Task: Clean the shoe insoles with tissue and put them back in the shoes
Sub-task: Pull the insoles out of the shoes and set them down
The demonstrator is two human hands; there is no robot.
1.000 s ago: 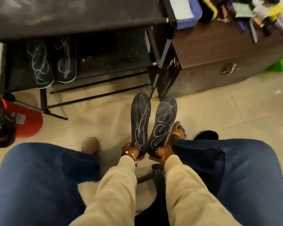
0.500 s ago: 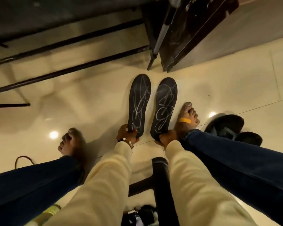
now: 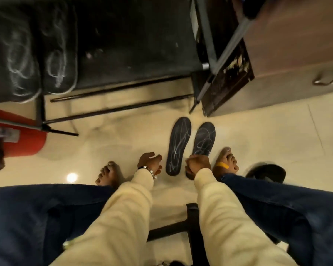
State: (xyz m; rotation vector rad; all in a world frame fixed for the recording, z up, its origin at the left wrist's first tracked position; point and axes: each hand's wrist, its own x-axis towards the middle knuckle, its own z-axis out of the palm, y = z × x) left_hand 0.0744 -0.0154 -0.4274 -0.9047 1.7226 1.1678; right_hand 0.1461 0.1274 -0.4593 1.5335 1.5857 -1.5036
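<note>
Half a second before, we had both hands gripping the heels of the two insoles; now our left hand [image 3: 150,163] had let go and hung with its fingers loosely spread, holding nothing, just beside the heel of the left insole [image 3: 178,146]. That insole lay flat on the floor [image 3: 123,143], just to the right of the freed hand, no longer touched. Our right hand [image 3: 197,165] stayed curled around the heel of the right insole [image 3: 203,140], whose toe pointed away from the hand toward the rack. The two insoles lay side by side, close but apart, both showing their pale scribbled marks.

The view had also pulled back since then: beyond the hands we could again see the black rack [image 3: 135,45] with two more dark insoles [image 3: 33,54] resting on its shelf, far to the left of our left hand, and the brown cabinet [image 3: 296,50] beyond the right hand. A red bin [image 3: 27,139] showed at the far left. Our bare feet stood outside each hand, and a dark shoe [image 3: 267,172] lay to the right of the right foot.
</note>
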